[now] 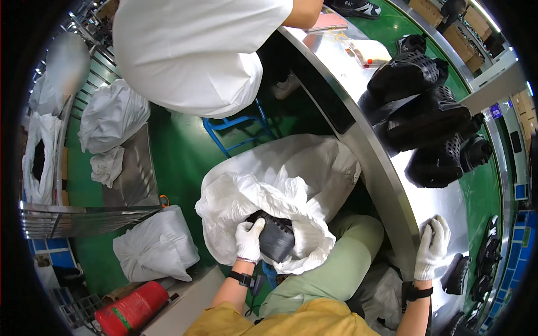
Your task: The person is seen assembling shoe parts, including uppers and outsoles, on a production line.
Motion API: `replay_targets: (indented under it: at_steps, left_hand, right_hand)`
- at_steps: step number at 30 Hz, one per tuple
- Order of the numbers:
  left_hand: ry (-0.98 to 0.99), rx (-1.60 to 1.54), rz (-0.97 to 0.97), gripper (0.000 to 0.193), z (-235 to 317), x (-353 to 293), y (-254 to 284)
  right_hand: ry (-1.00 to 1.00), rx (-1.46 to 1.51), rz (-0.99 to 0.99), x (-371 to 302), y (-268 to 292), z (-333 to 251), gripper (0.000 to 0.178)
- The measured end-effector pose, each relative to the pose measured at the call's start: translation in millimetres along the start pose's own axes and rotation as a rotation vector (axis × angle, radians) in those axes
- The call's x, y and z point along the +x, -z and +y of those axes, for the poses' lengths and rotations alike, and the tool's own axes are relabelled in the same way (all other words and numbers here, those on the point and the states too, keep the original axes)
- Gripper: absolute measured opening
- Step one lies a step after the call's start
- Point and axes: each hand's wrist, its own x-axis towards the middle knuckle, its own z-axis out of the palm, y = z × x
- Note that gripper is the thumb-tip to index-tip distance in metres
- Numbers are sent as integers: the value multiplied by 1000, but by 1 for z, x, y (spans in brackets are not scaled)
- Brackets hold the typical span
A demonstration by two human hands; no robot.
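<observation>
White sack (280,162) gaping near me, my left grip (248,241) has hold of a dark shoe (276,241) in its mouth, right grip (432,248) hanging loose over the bench (451,215).

The white-gloved left hand (249,241) grips a dark, rounded, shoe-like piece (277,242) in the mouth of a bulky white plastic sack (269,165). Right of this grip, the white-gloved right hand (433,247) is at a curved, shiny metal counter (440,203) bearing black perforated shoes (428,120).

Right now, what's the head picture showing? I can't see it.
A gloved left hand grips what looks like a black shoe in an open white sack. The gloved right hand is at a metal bench bearing dark shoes.
</observation>
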Motion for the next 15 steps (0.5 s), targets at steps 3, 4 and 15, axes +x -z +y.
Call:
replay_targets:
  at_steps: [3,4,15]
  left_hand:
    - [-130,-29,26,30,18,-23,23]
    - [-126,-89,31,28,32,-35,25]
    - [-483,-300,-342,35,133,-112,8]
  right_hand:
    - [-48,154,50,-6,6,-12,18]
    - [9,147,76,-7,11,-22,17]
    - [82,712,-355,-50,41,-144,63]
